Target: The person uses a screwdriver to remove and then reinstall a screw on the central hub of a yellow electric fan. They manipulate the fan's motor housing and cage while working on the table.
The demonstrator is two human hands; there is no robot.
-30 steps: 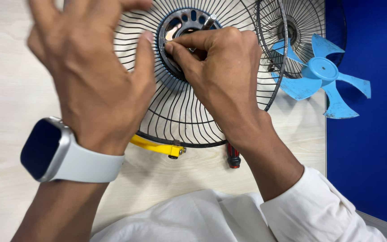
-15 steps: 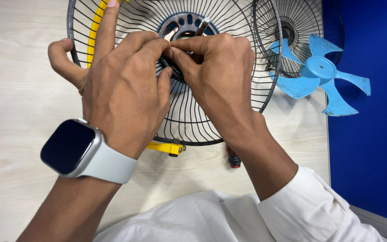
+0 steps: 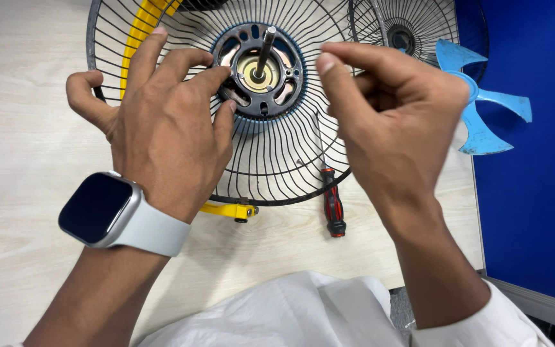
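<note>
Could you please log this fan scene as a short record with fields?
Surface: pale wooden table
Left hand: fingertips on the hub ring of the black wire fan guard
Right hand: raised above the guard, fingers pinched, contents unclear
Shaft: bare, upright in the hub
Nearby: screwdriver, blue fan blade, second guard

The fan grille [image 3: 277, 160] (top rim) and yellow ring [image 3: 141, 26] leave frame.
</note>
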